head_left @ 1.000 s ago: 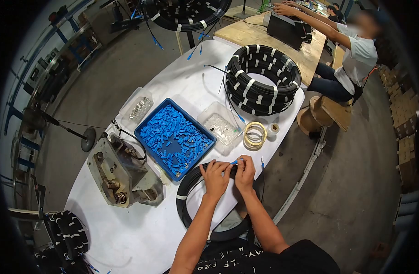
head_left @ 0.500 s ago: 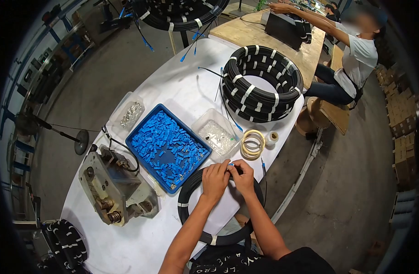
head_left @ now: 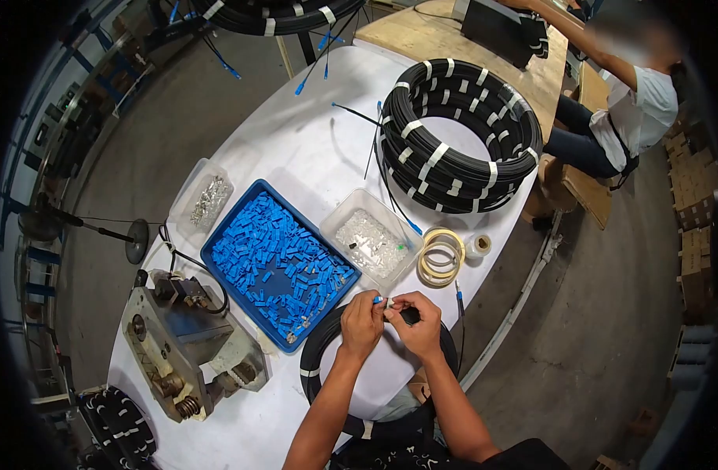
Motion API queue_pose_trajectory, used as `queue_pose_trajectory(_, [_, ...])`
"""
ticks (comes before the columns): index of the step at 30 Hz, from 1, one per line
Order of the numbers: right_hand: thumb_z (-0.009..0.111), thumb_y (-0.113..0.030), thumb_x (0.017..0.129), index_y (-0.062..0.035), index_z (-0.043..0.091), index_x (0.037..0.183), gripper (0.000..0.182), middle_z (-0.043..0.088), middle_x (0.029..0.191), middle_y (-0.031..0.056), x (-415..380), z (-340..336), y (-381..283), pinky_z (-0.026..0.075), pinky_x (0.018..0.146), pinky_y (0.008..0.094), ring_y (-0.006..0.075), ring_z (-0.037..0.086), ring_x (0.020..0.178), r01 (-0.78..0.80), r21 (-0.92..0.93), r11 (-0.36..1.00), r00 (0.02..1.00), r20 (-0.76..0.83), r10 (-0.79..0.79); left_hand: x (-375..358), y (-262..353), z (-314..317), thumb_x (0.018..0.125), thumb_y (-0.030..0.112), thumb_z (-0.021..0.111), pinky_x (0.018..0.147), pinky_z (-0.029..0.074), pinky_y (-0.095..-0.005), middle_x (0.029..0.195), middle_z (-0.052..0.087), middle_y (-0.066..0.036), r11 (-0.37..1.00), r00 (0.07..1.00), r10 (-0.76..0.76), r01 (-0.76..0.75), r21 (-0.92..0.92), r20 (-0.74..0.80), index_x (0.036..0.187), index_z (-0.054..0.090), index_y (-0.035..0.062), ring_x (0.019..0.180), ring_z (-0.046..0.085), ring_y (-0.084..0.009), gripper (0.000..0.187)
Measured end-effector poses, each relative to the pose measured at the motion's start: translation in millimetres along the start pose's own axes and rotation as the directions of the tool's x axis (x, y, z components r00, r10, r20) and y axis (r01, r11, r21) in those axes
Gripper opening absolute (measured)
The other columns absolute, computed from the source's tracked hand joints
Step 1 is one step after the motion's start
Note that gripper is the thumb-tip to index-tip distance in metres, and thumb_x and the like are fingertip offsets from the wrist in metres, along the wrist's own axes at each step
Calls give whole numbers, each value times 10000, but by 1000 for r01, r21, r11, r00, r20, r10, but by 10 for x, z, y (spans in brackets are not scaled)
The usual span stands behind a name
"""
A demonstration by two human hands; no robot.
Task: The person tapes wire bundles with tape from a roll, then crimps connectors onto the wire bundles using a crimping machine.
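My left hand (head_left: 362, 327) is closed, pinching a small blue connector (head_left: 378, 300) at its fingertips. Close against it, my right hand (head_left: 416, 323) is closed too, with a small whitish piece (head_left: 388, 303) between thumb and finger; its exact kind is too small to tell. Both hands are above the far rim of a black cable coil (head_left: 310, 356) bound with white tape. Just beyond them are a blue tray (head_left: 210, 252) heaped with blue connector housings (head_left: 273, 251) and a clear plastic tub (head_left: 333, 210) of small transparent parts.
A metal press-like machine (head_left: 179, 352) stands left. Tape rolls (head_left: 440, 258), a small spool (head_left: 478, 247) and a tub of metal parts (head_left: 209, 201) lie around the trays. Stacked cable coils (head_left: 453, 149) stand at the back, near a seated person (head_left: 637, 102) at a wooden table.
My hands have drawn slightly apart, and the blue connector and whitish piece now show between the fingertips. The camera view has shifted a little.
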State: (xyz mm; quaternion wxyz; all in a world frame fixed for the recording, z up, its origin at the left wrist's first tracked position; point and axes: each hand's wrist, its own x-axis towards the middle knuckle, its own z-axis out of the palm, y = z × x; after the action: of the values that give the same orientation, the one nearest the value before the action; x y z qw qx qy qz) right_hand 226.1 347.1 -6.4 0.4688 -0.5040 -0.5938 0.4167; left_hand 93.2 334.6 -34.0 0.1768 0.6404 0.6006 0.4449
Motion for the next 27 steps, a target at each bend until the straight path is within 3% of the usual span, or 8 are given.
queue_pose_trajectory(3, [748,-46,759,23,648,885,176,657,788,97,8,-1,-25,510,698,272,164,639,722,24,-26,999,1000,-9,-24,-14,-74,60,943,144,600,659,505,-411,812,619,-160,998,997,64,-63,28,-50,949,586,-10,730,626,-355,154])
queue_pose_trajectory(13, [719,-5,770,28,650,894,146,655,791,116,79,5,-42,510,642,279,197,654,698,27,-57,998,1000,2,-27,4,-52,76,920,49,586,661,514,-415,809,662,-147,998,999,-31,32,59,-20,964,596,-12,704,645,-345,76])
queue_pose_trajectory(17, [700,4,787,13,662,931,149,642,812,114,325,-62,-304,500,660,296,215,629,717,-99,-98,990,992,72,106,31,-55,81,897,14,598,645,515,-400,798,639,-148,997,1000,-21,22,71,-19,970,586,-16,690,637,-331,80])
queue_pose_trajectory(19, [694,-15,782,0,667,943,164,625,829,112,580,-70,-352,501,720,353,263,612,785,211,-345,914,969,194,-151,35,-52,88,877,-7,613,633,515,-395,787,621,-147,997,1000,-3,4,82,-19,975,572,-24,677,628,-324,108])
queue_pose_trajectory(23, [676,-46,777,-10,683,917,144,623,862,118,1007,61,-352,497,780,400,303,600,859,276,-497,823,943,308,-130,34,-47,106,927,16,562,627,511,-377,734,639,-126,995,997,-69,72,75,-34,951,603,-7,663,647,-309,53])
queue_pose_trajectory(25, [695,-67,760,-13,696,885,136,616,836,116,1148,181,-192,504,743,427,321,618,854,328,-557,763,880,474,-33,28,-51,113,930,17,560,618,510,-374,719,635,-119,994,996,-80,83,75,-43,950,603,-8,654,647,-305,53])
queue_pose_trajectory(26, [685,-89,767,-26,720,864,121,644,879,126,1216,245,-136,513,773,432,340,633,871,325,-625,710,853,517,64,31,-53,116,930,20,565,608,508,-369,715,635,-118,994,996,-79,82,76,-51,948,602,-10,646,648,-299,51])
queue_pose_trajectory(27, [685,-89,767,-26,720,864,121,644,879,126,1249,298,-56,513,773,432,340,633,871,326,-625,710,854,517,63,33,-56,121,929,23,570,598,507,-365,711,634,-117,994,995,-78,82,77,-58,945,601,-13,639,648,-292,50])
